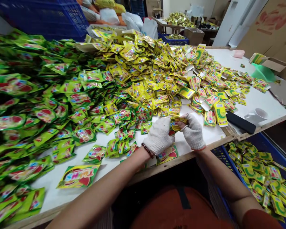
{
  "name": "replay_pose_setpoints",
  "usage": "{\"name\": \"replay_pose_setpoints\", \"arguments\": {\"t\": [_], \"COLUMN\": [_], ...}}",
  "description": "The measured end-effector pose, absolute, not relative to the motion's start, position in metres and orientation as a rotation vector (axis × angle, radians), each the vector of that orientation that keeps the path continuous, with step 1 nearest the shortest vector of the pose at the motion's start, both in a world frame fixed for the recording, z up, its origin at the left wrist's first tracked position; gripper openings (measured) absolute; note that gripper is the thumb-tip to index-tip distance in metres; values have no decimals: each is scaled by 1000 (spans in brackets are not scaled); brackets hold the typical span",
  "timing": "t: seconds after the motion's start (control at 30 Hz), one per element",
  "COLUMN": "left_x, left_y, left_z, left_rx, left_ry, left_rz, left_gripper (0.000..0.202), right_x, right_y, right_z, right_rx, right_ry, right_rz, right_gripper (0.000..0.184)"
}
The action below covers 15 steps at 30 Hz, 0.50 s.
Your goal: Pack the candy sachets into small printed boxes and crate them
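Note:
My left hand, in a white knit glove with a beaded bracelet at the wrist, is closed on the left side of a small yellow packet. My right hand, gloved too with some bare fingertips showing, pinches the packet's other side. Both hands are just above the white tabletop near its front edge. Beneath my left wrist lies a green and yellow printed packet, partly covered. Green watermelon-print packets are heaped to the left, and a mound of yellow packets rises behind my hands.
Small yellow boxes lie to my right, beside a dark phone-like object and a white cup. Below the table edge, a blue crate holds many yellow boxes. Another blue crate stands behind the green heap.

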State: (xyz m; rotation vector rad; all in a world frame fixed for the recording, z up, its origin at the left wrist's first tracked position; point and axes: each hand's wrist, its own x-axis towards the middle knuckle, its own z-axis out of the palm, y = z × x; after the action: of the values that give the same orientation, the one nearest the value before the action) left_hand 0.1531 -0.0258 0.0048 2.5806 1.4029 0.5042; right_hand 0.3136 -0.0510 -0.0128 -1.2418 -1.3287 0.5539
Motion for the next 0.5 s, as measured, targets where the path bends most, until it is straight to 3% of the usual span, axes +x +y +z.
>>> {"name": "replay_pose_setpoints", "arguments": {"t": [0.27,0.5], "left_x": [112,104], "left_y": [-32,-28], "left_z": [7,-13], "left_rx": [2560,2604], "left_ry": [1457,1383], "left_rz": [354,599], "left_gripper": [72,77], "right_x": [301,301], "right_y": [-46,-46], "right_z": [-8,2], "right_rx": [-1243,-1366], "right_ry": [-1334,-1659], "right_rz": [426,591], "right_gripper": [18,13]}}
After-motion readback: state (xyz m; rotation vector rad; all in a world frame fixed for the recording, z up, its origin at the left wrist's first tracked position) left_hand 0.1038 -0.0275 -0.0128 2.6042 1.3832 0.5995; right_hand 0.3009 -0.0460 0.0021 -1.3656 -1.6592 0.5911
